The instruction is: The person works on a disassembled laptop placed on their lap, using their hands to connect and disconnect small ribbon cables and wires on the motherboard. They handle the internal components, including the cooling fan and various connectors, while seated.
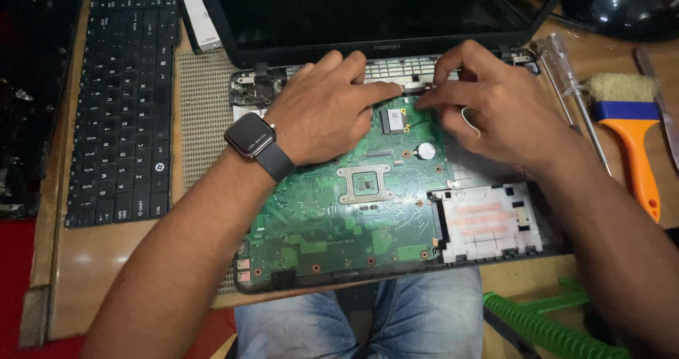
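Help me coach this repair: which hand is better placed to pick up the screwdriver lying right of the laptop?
Probably the right hand. It works at the back edge of the green motherboard, closest to the clear-handled screwdriver on that side. The left hand, wearing a watch, would have to cross over it.

Premises: an electronics repair workshop. Evidence: an opened laptop with its green motherboard exposed at frame centre on a worn wooden table; a detached keyboard at upper left; a screwdriver and an orange-handled brush at upper right.
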